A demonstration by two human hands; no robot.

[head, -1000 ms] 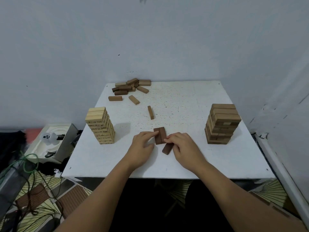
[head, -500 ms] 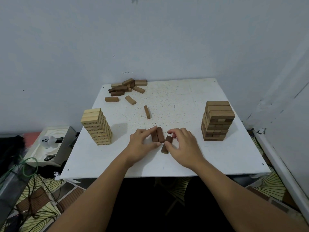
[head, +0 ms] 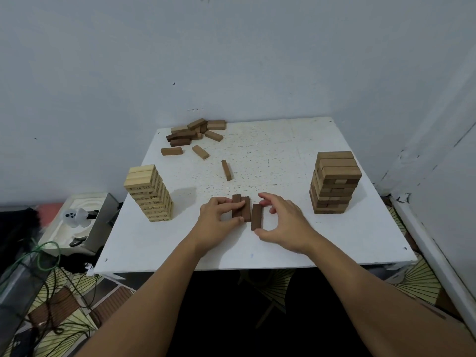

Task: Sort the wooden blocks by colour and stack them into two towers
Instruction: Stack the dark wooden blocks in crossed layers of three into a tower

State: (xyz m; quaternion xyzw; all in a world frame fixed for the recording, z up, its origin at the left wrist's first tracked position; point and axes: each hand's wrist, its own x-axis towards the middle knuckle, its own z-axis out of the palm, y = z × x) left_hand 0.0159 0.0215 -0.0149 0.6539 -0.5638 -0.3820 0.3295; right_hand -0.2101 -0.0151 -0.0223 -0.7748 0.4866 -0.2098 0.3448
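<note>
The left hand (head: 219,217) grips two dark blocks (head: 240,208) that lie side by side on the desk (head: 283,155); its thumb and fingers (head: 238,205) are curled round them. The right hand (head: 286,225) is open and holds nothing, with its thumb and fingers arched around the third dark block (head: 256,216). I cannot tell if they touch it. This block lies just to the right of the held pair, with a narrow gap between.

The step in hand seems to be making a row of three dark blocks for one layer. Next, I think, the right hand must push the third block against the pair, so that the ends are even, and then both hands carry the row to the brown tower (head: 333,182), which stands well to the right of the right fingers. The pale tower (head: 149,193) stands to the left of the left hand. Beyond both hands lie one single block (head: 226,170) and the loose pile (head: 195,132) not yet sorted.
</note>
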